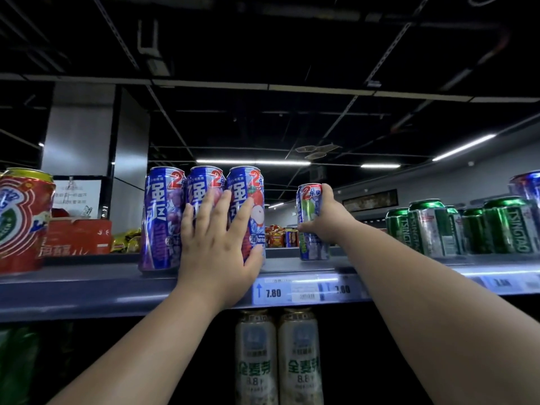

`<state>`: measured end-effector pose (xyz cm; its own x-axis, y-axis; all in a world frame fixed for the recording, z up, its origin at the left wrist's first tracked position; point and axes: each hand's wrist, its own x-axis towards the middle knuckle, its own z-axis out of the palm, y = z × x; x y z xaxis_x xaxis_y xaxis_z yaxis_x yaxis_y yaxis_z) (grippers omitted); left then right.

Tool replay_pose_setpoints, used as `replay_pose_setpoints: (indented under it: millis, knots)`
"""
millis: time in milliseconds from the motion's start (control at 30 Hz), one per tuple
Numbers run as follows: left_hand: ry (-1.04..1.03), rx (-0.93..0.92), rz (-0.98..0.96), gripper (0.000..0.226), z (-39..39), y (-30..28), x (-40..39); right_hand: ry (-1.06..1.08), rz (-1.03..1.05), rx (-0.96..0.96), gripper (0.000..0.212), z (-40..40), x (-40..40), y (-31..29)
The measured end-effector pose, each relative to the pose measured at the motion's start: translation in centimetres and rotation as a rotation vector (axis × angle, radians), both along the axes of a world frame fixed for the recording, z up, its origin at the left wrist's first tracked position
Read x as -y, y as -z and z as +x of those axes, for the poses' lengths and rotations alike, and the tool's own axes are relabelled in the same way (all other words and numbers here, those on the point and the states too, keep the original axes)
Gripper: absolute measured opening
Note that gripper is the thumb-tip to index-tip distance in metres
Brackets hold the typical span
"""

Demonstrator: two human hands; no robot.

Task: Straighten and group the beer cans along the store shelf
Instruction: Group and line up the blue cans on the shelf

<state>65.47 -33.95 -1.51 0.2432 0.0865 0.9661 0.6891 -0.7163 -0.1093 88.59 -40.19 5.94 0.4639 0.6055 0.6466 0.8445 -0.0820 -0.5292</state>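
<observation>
Three tall blue cans stand side by side on the grey shelf (87, 290): a left one (159, 217), a middle one (201, 185) and a right one (248, 194). My left hand (216, 247) lies flat against the fronts of the middle and right cans, fingers straight and spread. A fourth blue can (309, 247) stands apart to the right, farther back on the shelf. My right hand (327, 217) grips this can around its upper right side.
A red can (20, 220) stands at the far left. Green Tsingtao cans (455, 229) crowd the shelf's right end, with another blue can (529, 185) behind them. Price tags (292, 290) line the shelf edge. Pale cans (277, 358) sit on the shelf below.
</observation>
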Motion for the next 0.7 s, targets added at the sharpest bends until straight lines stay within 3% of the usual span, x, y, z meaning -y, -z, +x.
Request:
replay_pose_setpoints:
  millis: [300, 467, 600, 700]
  knots:
    - [0.006, 0.006, -0.002, 0.076, -0.1, 0.0, 0.0, -0.5, 0.112, -0.196, 0.091, -0.5, 2.5, 0.3]
    - [0.01, 0.01, 0.009, 0.076, -0.2, 0.1, 0.1, -0.735, 0.11, -0.326, 0.088, -1.8, 4.0, 0.4]
    - [0.009, 0.009, 0.012, 0.076, -0.2, 0.1, 0.1, -0.807, 0.115, -0.396, 0.074, -3.2, 3.7, 1.1]
    - [0.004, 0.005, 0.005, 0.077, -0.3, 0.1, 0.2, -0.783, 0.097, -0.38, 0.078, -4.3, 2.9, 2.0]
